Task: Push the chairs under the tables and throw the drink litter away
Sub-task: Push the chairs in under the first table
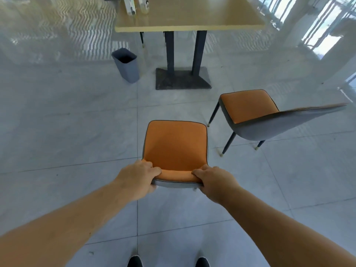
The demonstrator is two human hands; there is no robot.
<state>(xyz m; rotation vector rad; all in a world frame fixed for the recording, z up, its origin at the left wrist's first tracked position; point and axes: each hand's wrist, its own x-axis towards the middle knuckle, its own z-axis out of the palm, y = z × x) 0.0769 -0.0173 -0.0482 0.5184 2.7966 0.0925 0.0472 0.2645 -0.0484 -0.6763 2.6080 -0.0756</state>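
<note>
An orange-seated chair [176, 143] with a grey back stands on the floor right in front of me, facing the table. My left hand [137, 178] grips the left end of its backrest top and my right hand [215, 181] grips the right end. A second orange chair [248, 106] stands to the right, turned sideways and away from the table. The light wooden table [192, 16] is farther ahead on two dark posts. Two clear drink bottles [130, 5] stand at its far left part, cut off by the frame's top edge.
A grey waste bin [126, 64] stands open on the floor left of the table's dark base plate [182, 79]. Glossy grey tile floor lies between the chair and the table. Bright windows reflect at the right. My shoes show at the bottom edge.
</note>
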